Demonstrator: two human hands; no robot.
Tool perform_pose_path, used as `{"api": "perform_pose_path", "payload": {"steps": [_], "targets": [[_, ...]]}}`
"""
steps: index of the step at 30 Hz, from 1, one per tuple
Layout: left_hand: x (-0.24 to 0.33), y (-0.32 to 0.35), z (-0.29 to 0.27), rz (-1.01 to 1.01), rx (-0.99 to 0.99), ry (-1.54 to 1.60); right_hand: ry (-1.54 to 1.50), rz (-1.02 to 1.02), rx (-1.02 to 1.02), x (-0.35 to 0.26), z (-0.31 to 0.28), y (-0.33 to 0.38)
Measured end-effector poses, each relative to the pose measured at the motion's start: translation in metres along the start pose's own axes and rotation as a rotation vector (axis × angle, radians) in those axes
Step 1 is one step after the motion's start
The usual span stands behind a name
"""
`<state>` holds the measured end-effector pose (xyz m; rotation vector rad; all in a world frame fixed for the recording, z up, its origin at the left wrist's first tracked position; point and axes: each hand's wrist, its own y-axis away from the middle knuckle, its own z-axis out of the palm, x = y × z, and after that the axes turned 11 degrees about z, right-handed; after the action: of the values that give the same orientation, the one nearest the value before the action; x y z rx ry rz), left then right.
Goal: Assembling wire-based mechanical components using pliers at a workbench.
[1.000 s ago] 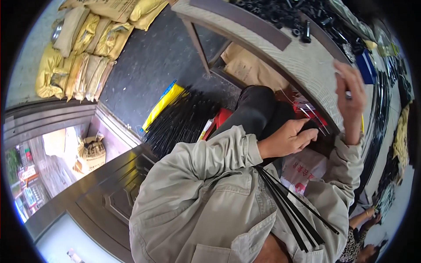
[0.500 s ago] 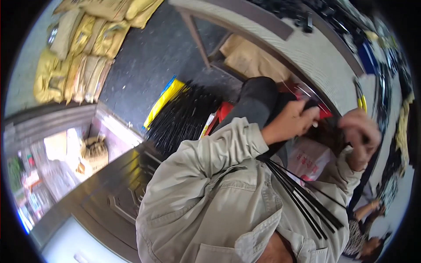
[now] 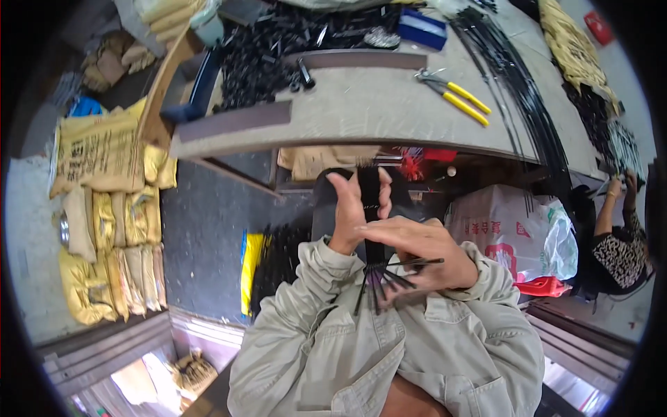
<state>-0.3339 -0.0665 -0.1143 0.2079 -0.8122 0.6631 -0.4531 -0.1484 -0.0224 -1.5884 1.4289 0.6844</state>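
A bundle of thin black strips (image 3: 369,189) stands in front of my chest, its near ends fanned out toward my jacket. My left hand (image 3: 347,214) is wrapped round the bundle, thumb on one side and fingertips showing on the other. Across the near part of the bundle lies my right hand (image 3: 422,244), its fingers stretched out toward my left wrist; its lower part is blurred. Left of my lap, a large heap of similar black strips (image 3: 281,260) rests beside a yellow-and-blue packet (image 3: 251,267).
Ahead is a workbench (image 3: 347,125) bearing a pile of small black parts (image 3: 267,52), yellow-handled pliers (image 3: 455,97), a blue box (image 3: 422,29) and long black strips (image 3: 511,83). A white plastic bag (image 3: 493,222) sits at right. Stacked sacks (image 3: 97,156) stand left; another person (image 3: 618,257) works far right.
My view has swung toward the bench. My hands, apart before, have come together at the black bundle, which lay against my jacket; my left hand now grips it.
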Motion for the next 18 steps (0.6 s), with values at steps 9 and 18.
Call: {"api": "perform_pose_path", "payload": {"steps": [9, 18], "targets": [[-0.003, -0.005, 0.000, 0.018, 0.104, -0.193, -0.053, 0.238, 0.452, 0.068, -0.110, -0.115], [0.006, -0.020, -0.011, -0.151, 0.015, -0.226, 0.926, 0.213, 0.310, 0.160, -0.135, -0.242]]}}
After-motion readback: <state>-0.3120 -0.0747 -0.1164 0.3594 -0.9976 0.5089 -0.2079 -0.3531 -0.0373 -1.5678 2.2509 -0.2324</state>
